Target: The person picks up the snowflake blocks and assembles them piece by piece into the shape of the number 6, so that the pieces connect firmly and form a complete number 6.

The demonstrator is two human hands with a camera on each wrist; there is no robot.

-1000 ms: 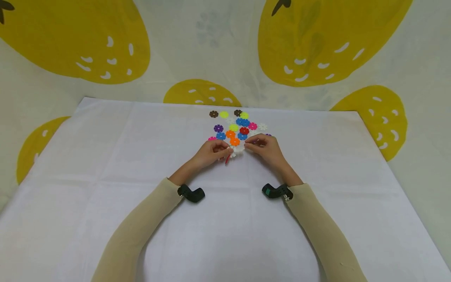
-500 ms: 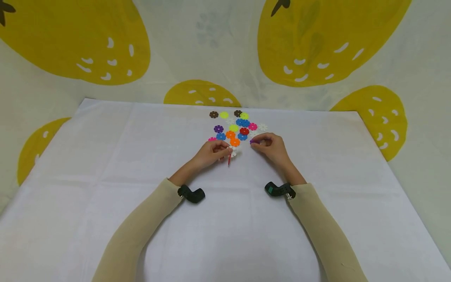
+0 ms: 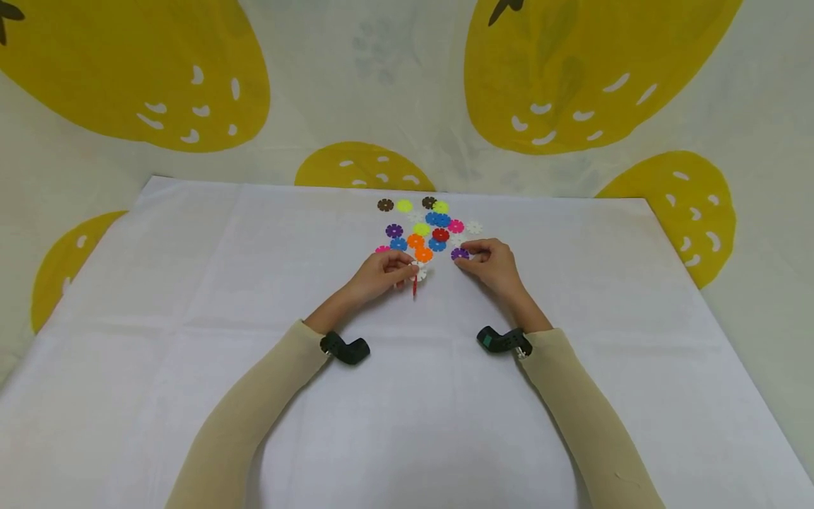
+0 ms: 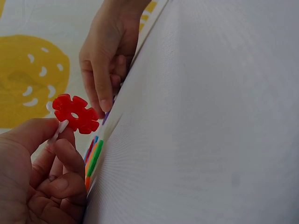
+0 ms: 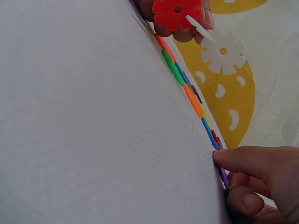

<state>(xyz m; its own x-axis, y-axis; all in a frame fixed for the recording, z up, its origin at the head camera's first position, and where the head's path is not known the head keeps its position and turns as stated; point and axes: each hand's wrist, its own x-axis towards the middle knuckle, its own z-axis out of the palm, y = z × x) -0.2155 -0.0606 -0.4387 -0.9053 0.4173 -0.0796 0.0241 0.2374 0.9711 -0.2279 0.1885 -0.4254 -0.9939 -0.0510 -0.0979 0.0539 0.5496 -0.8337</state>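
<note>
My left hand pinches a small cluster of joined plastic snowflake discs between thumb and fingers. A red disc stands out from it in the left wrist view. A white disc is joined on as well, with another white piece edge-on beside the red one. To the right, my right hand pinches a purple snowflake disc at the near right of the loose discs. The thumb is on its near edge and a fingertip on its far side; the other fingers are curled beneath the palm.
Loose snowflake discs lie beyond the hands on the white-covered table, among them an orange disc, a red disc, a blue disc and a brown disc. A patterned cloth wall stands behind the table.
My right hand has moved right, away from the white discs by my left hand, to the purple disc. The left hand stays in place; the red disc in its cluster has swung slightly.
</note>
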